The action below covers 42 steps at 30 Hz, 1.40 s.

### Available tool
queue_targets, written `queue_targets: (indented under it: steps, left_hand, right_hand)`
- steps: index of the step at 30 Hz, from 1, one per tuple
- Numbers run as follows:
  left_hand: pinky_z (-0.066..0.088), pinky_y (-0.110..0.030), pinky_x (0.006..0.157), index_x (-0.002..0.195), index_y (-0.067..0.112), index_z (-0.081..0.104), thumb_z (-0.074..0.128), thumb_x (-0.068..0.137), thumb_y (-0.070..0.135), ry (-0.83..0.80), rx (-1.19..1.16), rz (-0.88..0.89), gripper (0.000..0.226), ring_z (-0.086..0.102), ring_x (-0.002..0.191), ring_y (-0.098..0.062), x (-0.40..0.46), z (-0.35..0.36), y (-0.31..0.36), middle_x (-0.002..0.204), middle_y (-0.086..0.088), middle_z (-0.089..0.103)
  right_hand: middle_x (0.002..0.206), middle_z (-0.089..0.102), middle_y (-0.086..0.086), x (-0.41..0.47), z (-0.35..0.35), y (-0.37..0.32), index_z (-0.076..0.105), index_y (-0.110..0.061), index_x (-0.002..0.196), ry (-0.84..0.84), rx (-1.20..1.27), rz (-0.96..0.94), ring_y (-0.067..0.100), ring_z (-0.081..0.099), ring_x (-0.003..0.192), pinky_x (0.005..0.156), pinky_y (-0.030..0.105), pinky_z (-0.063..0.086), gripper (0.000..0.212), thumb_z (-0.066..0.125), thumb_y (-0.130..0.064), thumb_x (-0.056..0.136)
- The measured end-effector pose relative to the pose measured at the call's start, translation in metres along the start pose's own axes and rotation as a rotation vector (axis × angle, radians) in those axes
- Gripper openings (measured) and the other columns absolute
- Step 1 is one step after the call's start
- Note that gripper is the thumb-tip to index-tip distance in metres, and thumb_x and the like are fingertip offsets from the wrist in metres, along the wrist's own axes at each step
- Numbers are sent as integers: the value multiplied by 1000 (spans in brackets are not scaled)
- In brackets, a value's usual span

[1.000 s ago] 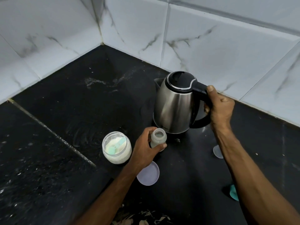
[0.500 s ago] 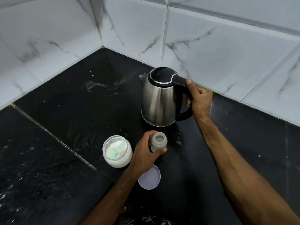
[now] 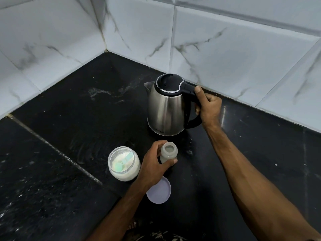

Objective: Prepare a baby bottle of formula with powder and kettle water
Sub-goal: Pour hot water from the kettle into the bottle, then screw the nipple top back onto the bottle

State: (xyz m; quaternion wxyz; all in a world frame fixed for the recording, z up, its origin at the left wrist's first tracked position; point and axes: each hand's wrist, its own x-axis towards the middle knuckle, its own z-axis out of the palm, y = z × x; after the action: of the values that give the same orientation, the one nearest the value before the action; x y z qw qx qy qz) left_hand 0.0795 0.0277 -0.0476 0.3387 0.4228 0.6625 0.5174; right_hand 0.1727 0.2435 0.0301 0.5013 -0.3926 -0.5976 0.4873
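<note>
At the centre of the frame, on the black stone counter [image 3: 69,119], a brushed-steel electric kettle with a black lid [image 3: 166,108] stands upright, its black handle clenched by the right hand [image 3: 207,108]. Just below it, the left hand [image 3: 154,167] grasps a small translucent baby bottle [image 3: 168,153], uncapped and upright. To the bottle's left stands an open clear jar of white powder [image 3: 123,163] with a pale green scoop inside. A round white lid [image 3: 159,191] lies flat lower down.
</note>
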Motion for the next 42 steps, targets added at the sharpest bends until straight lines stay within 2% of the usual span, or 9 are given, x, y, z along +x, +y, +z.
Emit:
queue_targets:
  steps: [8,16,21,23,25,27,33,36,42]
  left_hand:
    - [49,-23,96,123,26,54,84,74,22,4,0,18,57,61,112,-5,-1,1,-2,116,19,64]
    - [49,-21,95,121,30,53,83,74,25,3,15,22,56,61,113,-3,-2,1,-1,117,22,64]
    - [49,-22,95,121,24,54,84,75,22,-13,13,18,55,61,112,-4,-1,0,-2,115,20,65]
    - [49,-21,94,120,23,55,84,75,20,-19,9,21,54,62,111,-4,-1,0,-1,114,19,66]
    - [49,-18,92,119,23,55,83,74,21,-24,11,30,53,62,109,-2,-1,-1,1,112,21,66]
    - [48,-17,90,117,25,55,83,74,24,-26,17,37,52,63,107,-2,-1,-1,2,111,22,66]
    - [50,-20,90,115,33,55,84,74,23,-44,27,44,50,62,107,-2,-1,-1,5,112,21,65]
    - [51,-24,92,117,27,56,84,76,19,-67,12,50,50,63,108,-5,-3,2,6,113,13,67]
    - [50,-19,89,119,23,56,83,77,18,-128,8,66,50,63,108,-4,-12,13,10,115,13,66]
  right_hand:
    - [36,43,2,1,-2,5,45,14,54,-17,7,-17,12,38,33,39,21,30,81,69,-59,80]
    - [43,47,11,0,-4,4,45,15,55,-30,-24,-32,13,41,36,43,23,34,81,66,-60,81]
    - [45,49,10,-3,-7,-2,50,11,60,-54,-58,-29,14,44,41,48,25,38,78,64,-62,82]
    - [56,56,8,-6,-9,-5,59,4,69,-46,-54,-21,13,50,51,54,27,43,66,66,-60,81]
    - [78,64,4,-10,-12,-6,66,-9,90,-14,-60,-1,11,58,71,69,28,49,48,69,-56,82]
    - [92,65,-2,-16,-17,-6,62,-14,111,14,-79,15,3,60,85,81,23,50,43,68,-50,88]
    - [91,59,-14,-45,-39,-10,51,-15,127,178,-118,13,-16,56,79,73,6,44,44,56,-47,97]
    - [91,57,-13,-65,-50,-8,52,-16,127,192,-113,50,-14,55,76,72,8,46,43,56,-46,97]
    - [92,64,-7,-118,-60,4,62,-15,109,167,-145,83,-7,58,79,73,9,45,24,69,-31,93]
